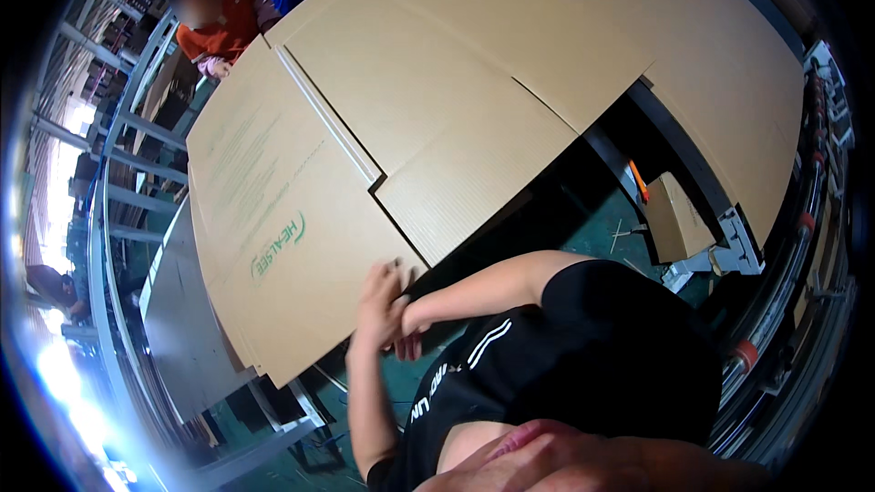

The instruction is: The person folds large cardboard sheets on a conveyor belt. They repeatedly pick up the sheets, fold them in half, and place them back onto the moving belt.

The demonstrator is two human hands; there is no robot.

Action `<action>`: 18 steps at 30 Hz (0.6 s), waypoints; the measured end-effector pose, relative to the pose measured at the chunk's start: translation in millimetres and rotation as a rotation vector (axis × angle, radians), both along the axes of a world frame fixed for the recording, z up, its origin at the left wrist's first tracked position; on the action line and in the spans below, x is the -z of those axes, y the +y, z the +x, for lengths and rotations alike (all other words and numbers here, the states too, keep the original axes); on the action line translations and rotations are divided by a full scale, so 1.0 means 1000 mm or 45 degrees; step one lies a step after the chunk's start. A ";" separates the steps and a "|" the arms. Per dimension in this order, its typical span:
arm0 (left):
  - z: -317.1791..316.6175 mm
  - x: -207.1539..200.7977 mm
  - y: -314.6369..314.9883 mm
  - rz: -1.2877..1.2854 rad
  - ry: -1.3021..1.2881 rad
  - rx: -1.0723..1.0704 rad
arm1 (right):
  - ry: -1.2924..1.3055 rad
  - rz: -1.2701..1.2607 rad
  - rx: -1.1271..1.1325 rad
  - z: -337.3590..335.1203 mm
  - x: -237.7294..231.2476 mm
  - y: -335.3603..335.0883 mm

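While gripping: both hands at one corner
Left hand [378, 296]: curled on cardboard sheet [365, 128] edge
Right hand [407, 333]: closed under same corner, grip hidden
Stack [255, 264]: lying beneath

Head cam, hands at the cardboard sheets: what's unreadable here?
- Head view: the left hand rests at the near corner of the flat cardboard sheet; its fingers curl under the edge, so the grip is hidden.
- The right hand sits behind the left hand, mostly covered.
- The sheets' undersides and the stack count: only edges show.
- The co-worker's hands at the far end: small, partly behind the sheet.
- Left rim: washed out by glare.
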State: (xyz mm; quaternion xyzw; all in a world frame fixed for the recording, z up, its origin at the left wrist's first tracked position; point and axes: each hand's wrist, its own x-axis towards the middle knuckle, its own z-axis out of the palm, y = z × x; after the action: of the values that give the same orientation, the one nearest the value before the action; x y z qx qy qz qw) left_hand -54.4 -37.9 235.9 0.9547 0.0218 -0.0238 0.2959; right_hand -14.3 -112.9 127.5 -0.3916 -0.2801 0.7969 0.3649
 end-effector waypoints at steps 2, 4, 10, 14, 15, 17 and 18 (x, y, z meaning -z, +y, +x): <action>0.032 0.012 -0.033 0.248 -0.138 0.137 | -0.198 0.067 -0.074 0.034 0.004 -0.039; 0.041 0.017 -0.037 0.337 -0.155 0.099 | -0.421 0.026 0.000 0.082 -0.034 -0.103; 0.059 0.048 -0.013 0.564 -0.439 0.116 | -0.752 0.301 1.819 0.253 -0.086 -0.279; 0.061 0.038 -0.009 0.573 -0.313 0.091 | -1.684 0.044 3.017 0.392 -0.020 -0.417; 0.064 0.038 -0.007 0.547 -0.296 0.108 | -1.489 0.048 3.056 0.428 0.008 -0.457; 0.065 0.036 -0.004 0.497 -0.260 0.145 | -0.777 -0.261 3.069 0.475 0.025 -0.493; 0.068 0.039 -0.002 0.547 -0.260 0.160 | -0.452 -0.130 3.006 0.493 0.029 -0.508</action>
State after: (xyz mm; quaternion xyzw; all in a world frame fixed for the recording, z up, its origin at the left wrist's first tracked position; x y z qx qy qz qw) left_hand 13.3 -39.5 196.8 0.9926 -0.0632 0.0596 0.0849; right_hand 478.4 -621.2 98.1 -0.5259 0.2384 -0.0858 0.8119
